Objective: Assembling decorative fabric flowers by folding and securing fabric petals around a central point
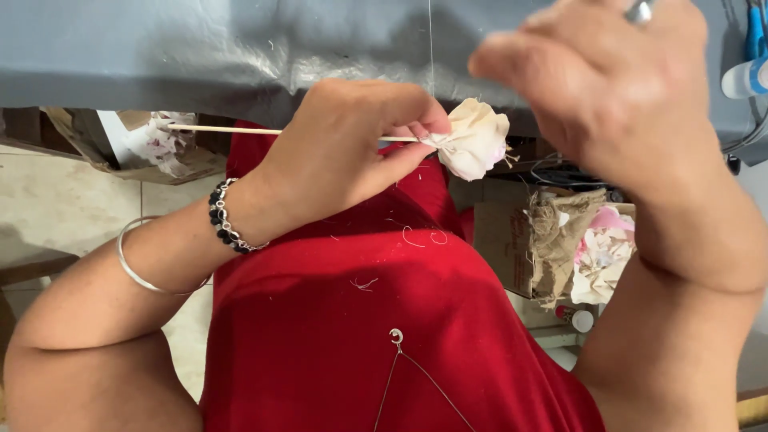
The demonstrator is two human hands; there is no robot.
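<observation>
My left hand [336, 156] pinches a thin wooden stick [232, 129] near its tip, where a cream fabric flower [476, 142] is fixed. The stick lies level and points left. A fine thread [430, 48] runs straight up from the flower across the grey table [200, 48]. My right hand [616, 88] is raised to the right of the flower, blurred, its back towards me and its fingers curled. A ring shows on one finger. Whether it holds the thread is hidden. Beaded and metal bracelets sit on my left wrist [224, 216].
My red garment [384, 320] fills the lower middle, with a thin chain and hook [396, 336] on it. A cardboard box of burlap and fabric scraps [576, 240] stands at the right. Another box with paper [152, 148] is at the left. A white bottle [748, 78] sits top right.
</observation>
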